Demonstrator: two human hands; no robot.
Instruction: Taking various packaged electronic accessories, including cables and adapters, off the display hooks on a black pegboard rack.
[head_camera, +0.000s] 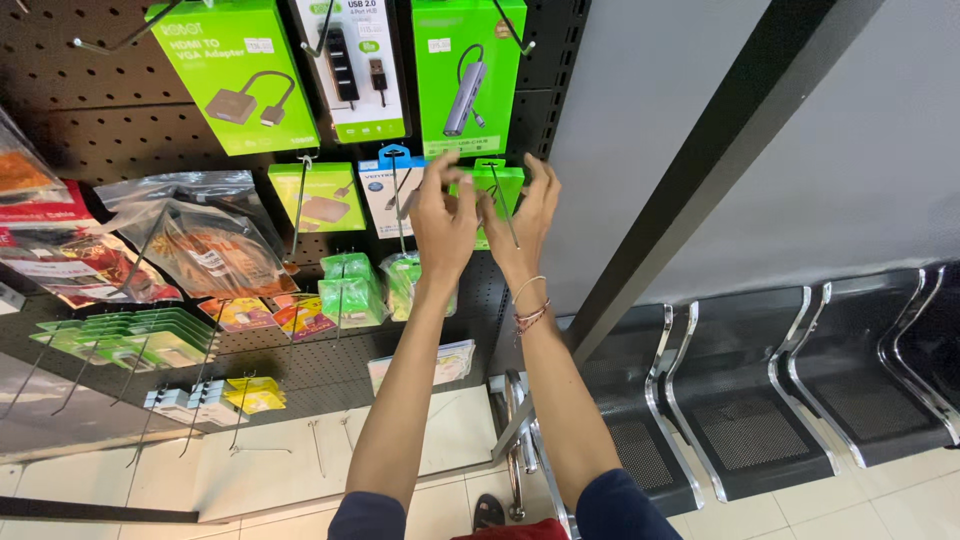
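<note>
Both hands are raised against a black pegboard (90, 120). The left hand (443, 222) and the right hand (528, 215) are seen from the back, close together, at a small green packaged item (503, 190) hung on a metal peg hook (503, 210). The fingers (437, 172) of the left hand are curled toward the package's left edge; whether they are closed on it cannot be told. The fingers of the right hand are held straight and only slightly spread, laid along the package's right edge. A beaded bracelet (531, 316) is worn on the right wrist.

Just left of the hands, a white and blue package (385, 195) is hung, and above them a green hub box (468, 75). Small green pouches (350, 288) are hung below the left hand. The pegboard's right edge lies just beyond the right hand; past it a slanted black post (700, 170) and a plain grey wall (860, 150) are seen, with open room there. Black perforated seats (750, 420) are lined up lower right.
</note>
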